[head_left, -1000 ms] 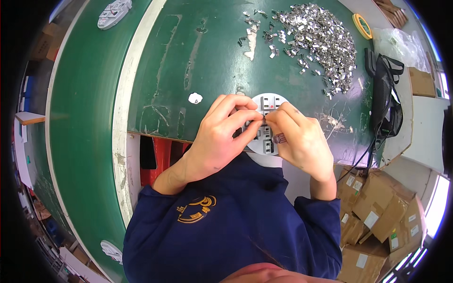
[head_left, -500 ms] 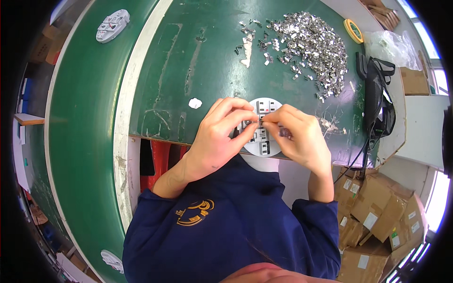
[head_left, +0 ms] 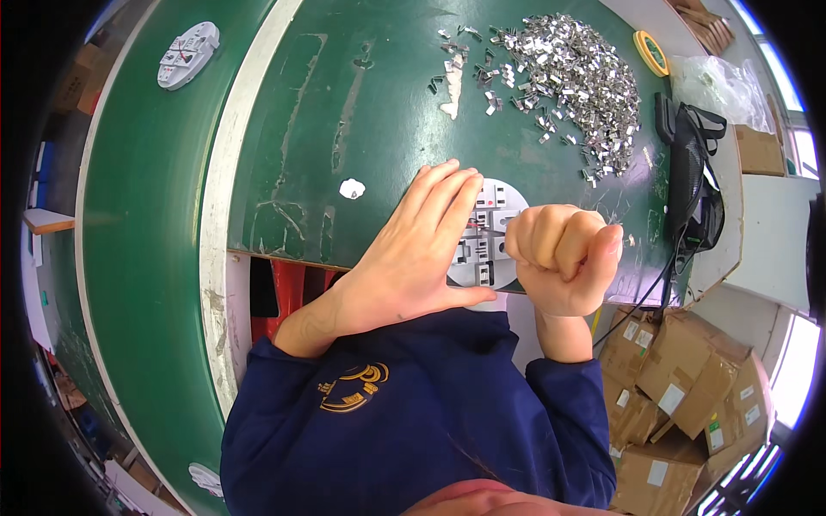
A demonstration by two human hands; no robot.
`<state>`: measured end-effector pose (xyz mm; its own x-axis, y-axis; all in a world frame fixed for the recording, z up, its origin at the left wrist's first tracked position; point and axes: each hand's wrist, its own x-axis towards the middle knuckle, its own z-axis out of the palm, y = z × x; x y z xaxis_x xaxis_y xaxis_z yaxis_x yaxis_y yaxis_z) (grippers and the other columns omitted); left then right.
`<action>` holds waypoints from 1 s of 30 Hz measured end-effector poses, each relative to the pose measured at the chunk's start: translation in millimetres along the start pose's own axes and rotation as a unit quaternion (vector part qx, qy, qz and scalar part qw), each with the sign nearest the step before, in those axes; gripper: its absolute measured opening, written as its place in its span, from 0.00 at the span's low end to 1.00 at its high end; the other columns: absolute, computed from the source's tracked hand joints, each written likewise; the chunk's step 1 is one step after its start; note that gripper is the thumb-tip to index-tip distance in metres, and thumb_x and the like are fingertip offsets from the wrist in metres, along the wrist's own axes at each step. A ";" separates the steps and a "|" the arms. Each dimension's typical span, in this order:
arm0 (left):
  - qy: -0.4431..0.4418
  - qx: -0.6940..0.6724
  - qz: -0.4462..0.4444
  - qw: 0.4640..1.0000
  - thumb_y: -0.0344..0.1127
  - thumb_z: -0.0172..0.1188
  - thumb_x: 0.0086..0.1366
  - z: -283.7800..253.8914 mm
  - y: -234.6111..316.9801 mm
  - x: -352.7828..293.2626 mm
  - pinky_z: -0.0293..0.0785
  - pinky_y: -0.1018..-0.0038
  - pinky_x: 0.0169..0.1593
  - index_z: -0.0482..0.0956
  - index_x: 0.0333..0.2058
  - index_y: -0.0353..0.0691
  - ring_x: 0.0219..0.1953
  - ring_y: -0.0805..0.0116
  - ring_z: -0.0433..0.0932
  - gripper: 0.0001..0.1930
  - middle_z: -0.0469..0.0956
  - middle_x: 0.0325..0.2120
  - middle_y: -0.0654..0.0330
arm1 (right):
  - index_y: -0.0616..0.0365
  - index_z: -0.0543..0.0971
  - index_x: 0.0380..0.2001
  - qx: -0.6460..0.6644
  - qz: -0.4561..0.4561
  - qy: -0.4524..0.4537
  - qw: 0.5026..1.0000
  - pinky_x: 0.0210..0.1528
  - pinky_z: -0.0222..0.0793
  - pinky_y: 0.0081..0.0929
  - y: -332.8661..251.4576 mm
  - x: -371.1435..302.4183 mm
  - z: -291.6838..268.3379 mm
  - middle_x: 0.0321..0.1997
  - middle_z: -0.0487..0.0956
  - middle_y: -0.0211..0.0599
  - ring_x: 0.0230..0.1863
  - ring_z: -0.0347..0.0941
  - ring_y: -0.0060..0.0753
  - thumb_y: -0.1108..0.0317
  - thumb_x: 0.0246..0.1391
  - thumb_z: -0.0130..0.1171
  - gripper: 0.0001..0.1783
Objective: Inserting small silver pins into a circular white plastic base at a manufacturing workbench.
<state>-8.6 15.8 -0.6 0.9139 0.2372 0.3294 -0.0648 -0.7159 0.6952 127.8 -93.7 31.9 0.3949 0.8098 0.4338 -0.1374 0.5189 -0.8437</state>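
Note:
A round pale grey plate (head_left: 509,198), fitted with white and black blocks, a red dot and thin wires, lies at the near edge of the green table. My left hand (head_left: 409,245) is open, its fingers stretched out along the plate's left side and covering part of it. On the plate's right side my right hand (head_left: 561,254) is closed into a fist, with the thumb folded against the fingers. Whatever it may hold is hidden. Beyond both hands spreads a heap of small shiny metal clips (head_left: 585,82), with several strays to its left.
A green belt (head_left: 142,258) runs along the left, carrying another round plate (head_left: 188,56). Right of the clips are a yellow ring (head_left: 651,53), a clear plastic bag (head_left: 723,90) and a black bag (head_left: 693,185). Cardboard boxes (head_left: 688,370) are stacked at lower right. A white scrap (head_left: 352,188) lies left.
Both hands were pinching at the plate's middle. My left hand has flattened out along its left side; my right has pulled back rightward into a fist. The belt's far plate has shifted slightly nearer.

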 end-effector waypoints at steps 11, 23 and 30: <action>0.012 -0.005 0.006 1.000 0.47 0.78 0.43 0.3 -0.9 -0.2 0.56 0.53 0.69 0.59 0.61 0.20 0.63 0.41 0.60 0.53 0.63 0.58 0.39 | 0.52 0.58 0.14 -0.180 -0.024 0.118 0.976 0.17 0.47 0.25 17.7 -5.5 21.3 0.12 0.56 0.27 0.14 0.47 0.22 0.53 0.74 0.31 0.31; 0.124 0.038 -0.074 0.989 0.39 0.81 0.39 -37.0 -1.8 -29.6 0.63 0.61 0.65 0.64 0.64 0.32 0.62 0.50 0.67 0.52 0.67 0.61 0.47 | 0.53 0.60 0.16 -0.073 -0.058 0.097 0.991 0.19 0.54 0.26 -6.2 0.2 2.3 0.16 0.58 0.30 0.15 0.51 0.24 0.55 0.73 0.33 0.28; 0.419 0.151 -0.413 0.795 0.54 0.75 0.50 -112.2 -17.2 -80.9 0.62 0.55 0.66 0.63 0.64 0.28 0.64 0.46 0.66 0.50 0.63 0.63 0.37 | 0.60 0.64 0.16 -0.049 -0.044 0.136 0.989 0.21 0.64 0.29 -2.2 -13.0 -6.6 0.17 0.65 0.38 0.16 0.58 0.27 0.61 0.72 0.33 0.28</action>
<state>-126.5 82.7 32.4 0.0003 0.9712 0.2383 0.6327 -0.1847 0.7521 129.0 -107.2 25.9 0.6324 0.6524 0.4176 -0.0075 0.5442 -0.8389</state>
